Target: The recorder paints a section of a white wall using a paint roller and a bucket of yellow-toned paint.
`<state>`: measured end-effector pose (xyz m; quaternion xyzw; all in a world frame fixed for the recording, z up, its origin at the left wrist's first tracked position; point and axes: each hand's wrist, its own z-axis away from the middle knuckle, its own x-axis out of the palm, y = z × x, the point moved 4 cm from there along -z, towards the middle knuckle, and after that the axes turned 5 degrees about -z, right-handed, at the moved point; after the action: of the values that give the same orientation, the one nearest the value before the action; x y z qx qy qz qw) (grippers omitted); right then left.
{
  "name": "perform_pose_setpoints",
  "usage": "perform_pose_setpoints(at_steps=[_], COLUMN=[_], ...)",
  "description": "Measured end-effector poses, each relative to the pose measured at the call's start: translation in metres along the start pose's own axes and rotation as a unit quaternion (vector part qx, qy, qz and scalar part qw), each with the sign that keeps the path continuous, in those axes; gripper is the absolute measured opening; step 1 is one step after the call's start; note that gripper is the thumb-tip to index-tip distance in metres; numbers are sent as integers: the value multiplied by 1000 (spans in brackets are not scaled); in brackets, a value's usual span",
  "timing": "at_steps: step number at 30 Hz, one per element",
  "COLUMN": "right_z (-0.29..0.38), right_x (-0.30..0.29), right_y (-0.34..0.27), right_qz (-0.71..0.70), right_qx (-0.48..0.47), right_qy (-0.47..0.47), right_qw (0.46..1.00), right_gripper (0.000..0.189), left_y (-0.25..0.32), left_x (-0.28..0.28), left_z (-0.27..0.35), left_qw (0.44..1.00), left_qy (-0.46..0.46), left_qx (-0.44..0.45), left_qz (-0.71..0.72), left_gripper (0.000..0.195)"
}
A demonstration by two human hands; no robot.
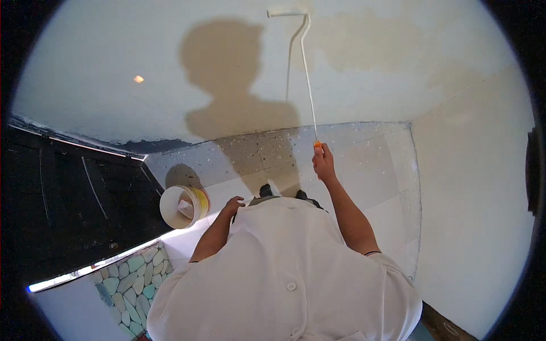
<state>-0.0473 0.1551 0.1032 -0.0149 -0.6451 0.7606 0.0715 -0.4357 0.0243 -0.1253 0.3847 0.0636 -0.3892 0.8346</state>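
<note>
In the head view my right hand (324, 163) grips the orange handle of a long paint roller (308, 76). Its wire frame reaches up and away to the roller cover (286, 13), which appears to rest against the white wall (128, 51). Darker, beige patches (371, 38) show on the wall to the right of the roller. My left hand (233, 205) hangs low at my side by the hem of my shirt, with no tool visible in it. To its left, a white plastic bucket (200, 202) with a yellow band stands on the floor; something pale lies inside.
A black panelled door (85, 192) takes up the left side, near the bucket. Paint drops speckle the tiled floor (362, 157). Another wall (473, 179) rises on the right. Stone-patterned flooring (136, 285) shows at lower left. My shadow falls on wall and floor.
</note>
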Motion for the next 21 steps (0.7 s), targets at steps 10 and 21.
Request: perform_pose_setpoints(at_steps=[10,21], right_z=[20,54], right_x=[-23,-44], right_y=[59,67], right_qz=[137,225], right_qx=[-23,22], right_qy=[31,56], right_qw=[990,973], right_gripper=[26,28], left_y=[20,4], left_x=[-23,-13], left_z=[22,14], left_qw=[998,998], left_qy=[3,26], left_qx=[-53,-55], left_qz=[-19,16], left_gripper=[39,43])
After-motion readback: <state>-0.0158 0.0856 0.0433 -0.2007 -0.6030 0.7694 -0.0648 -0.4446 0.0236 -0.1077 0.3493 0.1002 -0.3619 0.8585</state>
